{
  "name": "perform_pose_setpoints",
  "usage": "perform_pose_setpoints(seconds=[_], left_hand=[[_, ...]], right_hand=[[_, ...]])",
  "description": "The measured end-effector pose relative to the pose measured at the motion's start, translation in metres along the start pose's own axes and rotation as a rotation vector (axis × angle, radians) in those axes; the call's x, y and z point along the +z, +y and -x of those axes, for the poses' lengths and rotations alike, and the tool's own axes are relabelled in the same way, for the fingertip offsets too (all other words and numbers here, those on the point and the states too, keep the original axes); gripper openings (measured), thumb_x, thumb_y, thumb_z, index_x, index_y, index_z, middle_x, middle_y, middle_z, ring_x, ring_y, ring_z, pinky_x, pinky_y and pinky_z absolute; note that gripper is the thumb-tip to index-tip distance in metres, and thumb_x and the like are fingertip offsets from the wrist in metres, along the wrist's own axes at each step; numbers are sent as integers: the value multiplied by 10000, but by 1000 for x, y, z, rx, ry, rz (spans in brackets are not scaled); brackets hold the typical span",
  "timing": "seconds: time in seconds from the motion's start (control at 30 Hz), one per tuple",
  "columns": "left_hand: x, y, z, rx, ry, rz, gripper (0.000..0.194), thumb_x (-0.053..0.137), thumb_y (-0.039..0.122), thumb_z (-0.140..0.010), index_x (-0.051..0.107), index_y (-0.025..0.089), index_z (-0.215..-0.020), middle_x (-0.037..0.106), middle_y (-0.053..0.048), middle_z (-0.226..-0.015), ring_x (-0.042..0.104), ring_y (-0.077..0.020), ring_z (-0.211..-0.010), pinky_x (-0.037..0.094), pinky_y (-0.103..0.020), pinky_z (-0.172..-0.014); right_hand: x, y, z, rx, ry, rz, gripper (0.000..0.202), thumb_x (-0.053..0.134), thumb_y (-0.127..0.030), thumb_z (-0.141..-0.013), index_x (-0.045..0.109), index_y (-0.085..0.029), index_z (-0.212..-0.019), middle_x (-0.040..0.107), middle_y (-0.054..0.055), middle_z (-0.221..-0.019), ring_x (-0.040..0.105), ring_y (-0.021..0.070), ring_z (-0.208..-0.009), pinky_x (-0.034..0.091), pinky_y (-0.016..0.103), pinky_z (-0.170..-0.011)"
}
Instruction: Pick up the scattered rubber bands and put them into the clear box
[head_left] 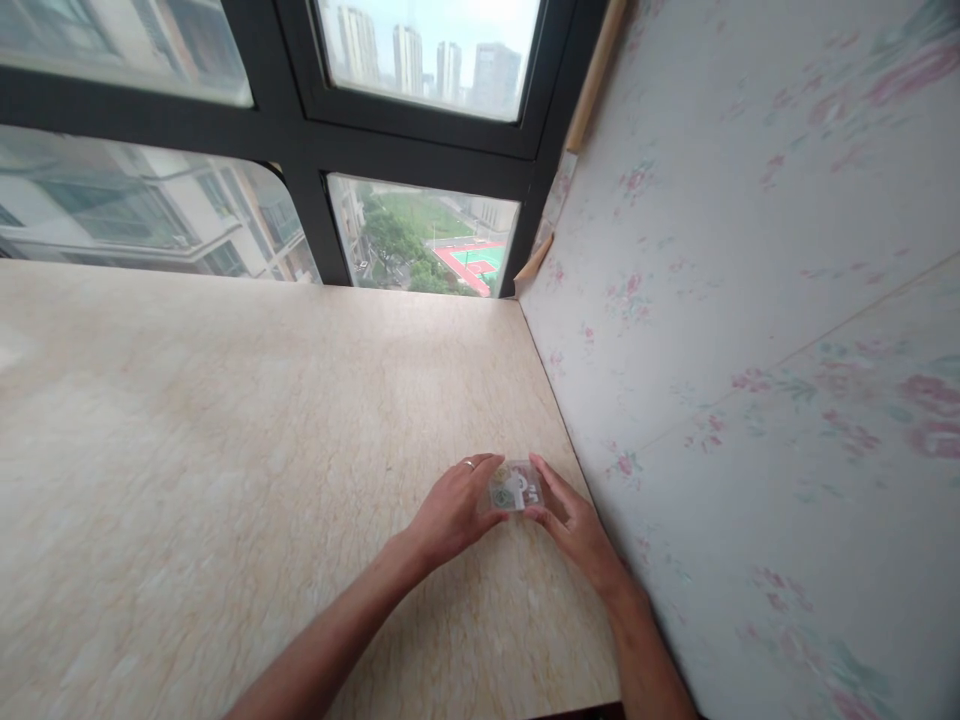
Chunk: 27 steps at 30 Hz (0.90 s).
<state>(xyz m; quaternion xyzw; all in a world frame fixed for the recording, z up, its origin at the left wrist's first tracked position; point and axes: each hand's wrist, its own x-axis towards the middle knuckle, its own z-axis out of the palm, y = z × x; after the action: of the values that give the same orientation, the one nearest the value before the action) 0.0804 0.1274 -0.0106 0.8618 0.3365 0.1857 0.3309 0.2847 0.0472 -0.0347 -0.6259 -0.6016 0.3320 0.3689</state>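
A small clear plastic box (517,487) with white and green markings is at the right side of the stone-patterned sill, close to the wall. My left hand (461,507), with a ring on one finger, grips the box's left end between thumb and fingers. From the other side, my right hand (570,515) has its thumb and fingers around the right end. Small pieces seem to show through the clear plastic, but I cannot make out what they are. Whether the box rests on the sill or is held just above it, I cannot tell.
The sill (225,430) has a pale marbled surface. A wall with floral wallpaper (720,330) rises close beside my right arm. Dark window frames (420,145) stand along the back, and a strip of paper (534,258) peels away at the corner.
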Motion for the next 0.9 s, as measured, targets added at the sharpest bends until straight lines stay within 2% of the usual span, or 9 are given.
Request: perform_pose_setpoints(seconds=[0.53,0.9], left_hand=[[0,-4,1,31,-4,39,595,653,328,-801,384,201,-1317,466,-105,-1352,451,-242,-1243,396,-425,-1028],[1,-3,2,9,8,77,572,649,313,-815,389,200,-1311,463,-101,-1355,463,-231,-1230,394,-411,-1031]], right_hand=[[0,-1,0,34,-12,2,668,539,-495,-873,319,-250,-1454,340,56,-1487,306,211,-1369,229,434,-1141],[2,7,0,-24,5,19,632,529,-470,-887,325,-273,-1452,350,57,-1484,313,219,-1365,233,447,-1139]])
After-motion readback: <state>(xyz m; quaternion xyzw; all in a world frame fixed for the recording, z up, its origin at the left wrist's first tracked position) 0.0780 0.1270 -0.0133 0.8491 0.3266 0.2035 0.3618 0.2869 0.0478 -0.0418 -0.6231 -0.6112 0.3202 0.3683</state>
